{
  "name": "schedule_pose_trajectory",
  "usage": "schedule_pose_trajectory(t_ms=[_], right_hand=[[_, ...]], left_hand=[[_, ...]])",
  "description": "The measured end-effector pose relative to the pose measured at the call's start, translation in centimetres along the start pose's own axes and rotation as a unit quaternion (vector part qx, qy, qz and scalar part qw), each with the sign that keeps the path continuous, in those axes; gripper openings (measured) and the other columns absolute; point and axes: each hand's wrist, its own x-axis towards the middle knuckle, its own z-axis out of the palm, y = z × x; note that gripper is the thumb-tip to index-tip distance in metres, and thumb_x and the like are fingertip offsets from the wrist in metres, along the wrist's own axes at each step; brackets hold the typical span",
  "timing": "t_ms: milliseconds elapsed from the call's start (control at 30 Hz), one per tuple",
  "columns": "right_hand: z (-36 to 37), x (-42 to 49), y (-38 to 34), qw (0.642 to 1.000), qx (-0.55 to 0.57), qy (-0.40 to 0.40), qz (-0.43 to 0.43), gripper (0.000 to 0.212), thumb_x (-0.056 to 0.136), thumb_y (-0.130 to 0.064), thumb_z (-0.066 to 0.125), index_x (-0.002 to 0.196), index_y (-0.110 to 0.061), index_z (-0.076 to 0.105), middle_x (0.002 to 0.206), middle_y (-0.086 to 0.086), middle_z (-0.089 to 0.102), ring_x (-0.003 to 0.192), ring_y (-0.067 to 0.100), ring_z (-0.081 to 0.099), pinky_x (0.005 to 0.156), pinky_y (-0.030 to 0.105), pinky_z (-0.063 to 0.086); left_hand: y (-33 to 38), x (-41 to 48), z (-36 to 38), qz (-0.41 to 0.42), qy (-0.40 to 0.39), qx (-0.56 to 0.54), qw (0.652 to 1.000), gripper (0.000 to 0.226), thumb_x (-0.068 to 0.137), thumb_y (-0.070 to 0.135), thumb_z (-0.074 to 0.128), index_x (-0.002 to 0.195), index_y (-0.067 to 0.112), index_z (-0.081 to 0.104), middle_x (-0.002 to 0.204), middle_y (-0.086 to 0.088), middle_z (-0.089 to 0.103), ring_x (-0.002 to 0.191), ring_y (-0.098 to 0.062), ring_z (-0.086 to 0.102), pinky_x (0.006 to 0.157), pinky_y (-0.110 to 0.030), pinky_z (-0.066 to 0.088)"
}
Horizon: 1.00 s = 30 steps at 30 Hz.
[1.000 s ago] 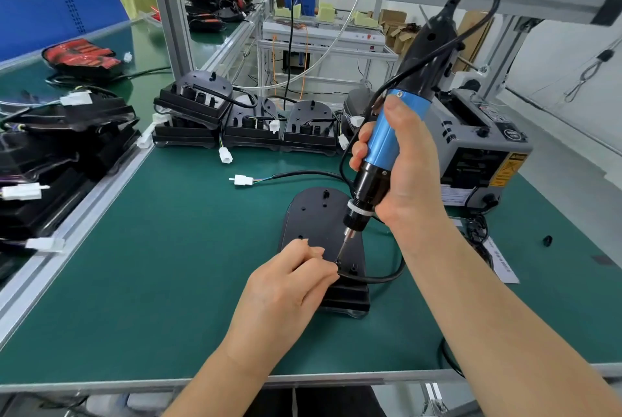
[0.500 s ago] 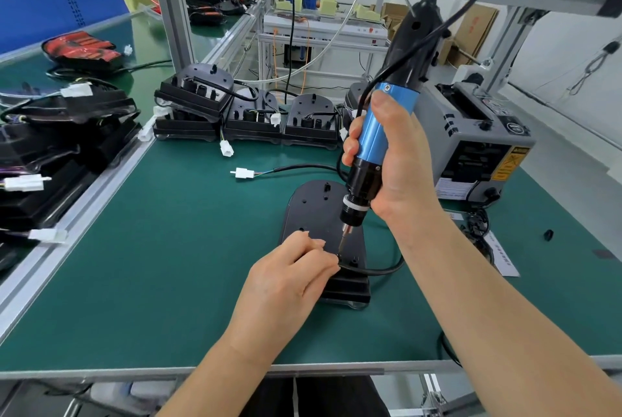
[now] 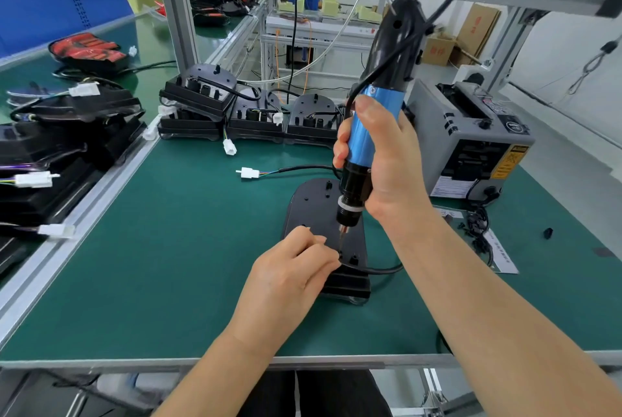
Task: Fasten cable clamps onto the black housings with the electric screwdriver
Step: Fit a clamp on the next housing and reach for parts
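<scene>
My right hand (image 3: 387,174) grips the blue screwdriver (image 3: 361,144) near-upright — bit down on the smooth black housing (image 3: 313,204). Left hand (image 3: 289,268) pinches its cable (image 3: 380,270).

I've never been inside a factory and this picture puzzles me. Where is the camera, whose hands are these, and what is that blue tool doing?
There is no robot here. A person wears the camera on their head, so you are looking down at their own arms. The right hand grips an electric screwdriver with a blue barrel, its bit pointing down onto a black housing on the green mat. The left hand pinches the black cable against that housing beside the bit. The clamp itself is too small to make out. Farther back lie a white connector, more housings and a grey machine.
</scene>
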Motion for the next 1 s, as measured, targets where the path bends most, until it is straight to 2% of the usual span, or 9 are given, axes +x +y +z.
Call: schedule_pose_trajectory(t_ms=[200, 333, 400, 567, 667, 733, 867, 967, 1000], right_hand=[[-0.1, 0.3, -0.1, 1.000, -0.008, 0.006, 0.011, 0.021, 0.082, -0.030, 0.066, 0.088, -0.012, 0.056, 0.067, 0.004, 0.057, 0.050, 0.017, 0.053, 0.051, 0.028, 0.048], [-1.8, 0.7, -1.6, 0.996, 0.023, 0.076, 0.032, 0.033, 0.082, -0.032, 0.065, 0.100, -0.008, 0.051, 0.066, 0.005, 0.059, 0.052, 0.016, 0.055, 0.052, 0.028, 0.051], [-3.5, 0.7, -2.8, 0.993, 0.024, 0.107, 0.038, 0.028, 0.086, -0.027, 0.062, 0.103, -0.008, 0.051, 0.065, 0.004, 0.060, 0.054, 0.017, 0.057, 0.054, 0.029, 0.053], [-9.5, -0.1, -5.6, 0.974, -0.092, 0.196, 0.059, 0.026, 0.093, -0.030, 0.059, 0.104, -0.008, 0.051, 0.069, 0.007, 0.061, 0.055, 0.018, 0.063, 0.055, 0.030, 0.057], [-13.5, -0.8, -6.6, 0.954, -0.158, 0.245, 0.077, 0.026, 0.094, -0.034, 0.057, 0.102, -0.010, 0.049, 0.074, 0.011, 0.058, 0.055, 0.019, 0.066, 0.055, 0.040, 0.060], [-16.1, -1.3, -6.8, 0.937, -0.198, 0.272, 0.100, 0.035, 0.095, -0.037, 0.054, 0.108, -0.006, 0.046, 0.075, 0.014, 0.057, 0.055, 0.021, 0.067, 0.056, 0.043, 0.060], [-20.9, -1.8, -6.1, 0.888, -0.289, 0.316, 0.168, 0.040, 0.094, -0.042, 0.054, 0.109, -0.006, 0.046, 0.087, 0.021, 0.061, 0.057, 0.029, 0.069, 0.051, 0.040, 0.059], [-23.5, -1.8, -4.8, 0.826, -0.380, 0.348, 0.229, 0.054, 0.089, -0.049, 0.054, 0.118, -0.005, 0.046, 0.108, 0.026, 0.060, 0.088, 0.040, 0.066, 0.083, 0.054, 0.054], [-24.0, -1.7, -4.3, 0.806, -0.409, 0.348, 0.248, 0.063, 0.087, -0.053, 0.053, 0.124, -0.004, 0.044, 0.112, 0.026, 0.059, 0.095, 0.040, 0.064, 0.088, 0.056, 0.051]], left_hand=[[0.1, 0.0, -0.1, -0.002, -0.001, -0.004, 1.000, 0.012, 0.087, 0.018, 0.062, 0.082, 0.010, 0.071, 0.084, -0.001, 0.058, 0.095, -0.009, 0.065, 0.077, -0.034, 0.055], [0.2, 0.0, -0.2, -0.010, -0.001, -0.006, 1.000, 0.012, 0.087, 0.018, 0.062, 0.081, 0.011, 0.070, 0.082, 0.000, 0.057, 0.095, -0.007, 0.064, 0.077, -0.033, 0.055], [0.3, 0.0, -0.2, -0.010, 0.000, -0.001, 1.000, 0.012, 0.087, 0.019, 0.062, 0.080, 0.011, 0.069, 0.081, 0.001, 0.055, 0.096, -0.004, 0.063, 0.078, -0.031, 0.054], [0.7, -0.1, 0.0, -0.018, 0.006, 0.008, 1.000, 0.007, 0.084, 0.018, 0.063, 0.080, 0.014, 0.068, 0.081, 0.003, 0.055, 0.096, -0.003, 0.061, 0.073, -0.024, 0.049], [1.2, -0.3, 0.3, -0.026, 0.011, 0.019, 0.999, 0.007, 0.086, 0.016, 0.065, 0.079, 0.015, 0.066, 0.081, 0.003, 0.053, 0.095, -0.002, 0.060, 0.071, -0.023, 0.047], [1.4, -0.5, 0.5, -0.029, 0.014, 0.023, 0.999, 0.007, 0.086, 0.013, 0.067, 0.080, 0.014, 0.066, 0.081, 0.004, 0.053, 0.093, -0.005, 0.060, 0.071, -0.024, 0.048], [1.3, -0.4, 0.6, -0.026, 0.018, 0.039, 0.999, 0.006, 0.086, 0.014, 0.067, 0.080, 0.014, 0.068, 0.082, 0.004, 0.054, 0.088, -0.007, 0.061, 0.067, -0.024, 0.048], [1.2, -0.5, 0.7, -0.021, 0.023, 0.038, 0.999, 0.007, 0.086, 0.014, 0.068, 0.080, 0.013, 0.069, 0.081, 0.004, 0.054, 0.089, -0.006, 0.062, 0.069, -0.024, 0.049], [1.2, -0.5, 0.7, -0.018, 0.023, 0.037, 0.999, 0.007, 0.086, 0.015, 0.067, 0.080, 0.013, 0.069, 0.081, 0.004, 0.054, 0.090, -0.005, 0.061, 0.069, -0.024, 0.049]])
